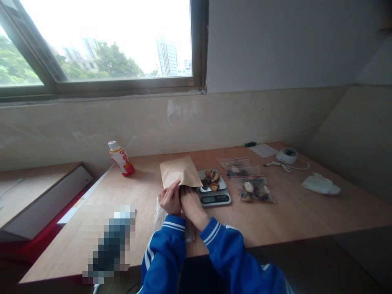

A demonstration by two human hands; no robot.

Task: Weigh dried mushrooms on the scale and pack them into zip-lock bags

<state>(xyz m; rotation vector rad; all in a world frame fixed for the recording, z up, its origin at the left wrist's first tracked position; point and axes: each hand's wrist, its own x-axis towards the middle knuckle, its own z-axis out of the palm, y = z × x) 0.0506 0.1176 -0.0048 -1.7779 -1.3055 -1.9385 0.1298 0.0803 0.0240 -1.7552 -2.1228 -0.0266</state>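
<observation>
My left hand (169, 199) is closed on the near edge of a brown kraft paper bag (179, 169), its mouth facing me. My right hand (192, 205) reaches into the bag's opening; its fingers are hidden inside, so what they hold does not show. Just to the right sits a kitchen scale (227, 192), partly behind the bag. Several brown dried pieces, perhaps dried mushrooms (213, 177), lie on its plate. Under my wrists is some clear plastic packaging (158, 216).
Clear zip bags (266, 192) with dark and pale pieces lie right of the scale. Farther right are a white round device (286, 156) with a cable, a paper sheet (262, 150) and a crumpled white wrapper (321, 184). A red-and-white bottle (121, 159) stands back left; a blurred-out object (112, 241) lies front left.
</observation>
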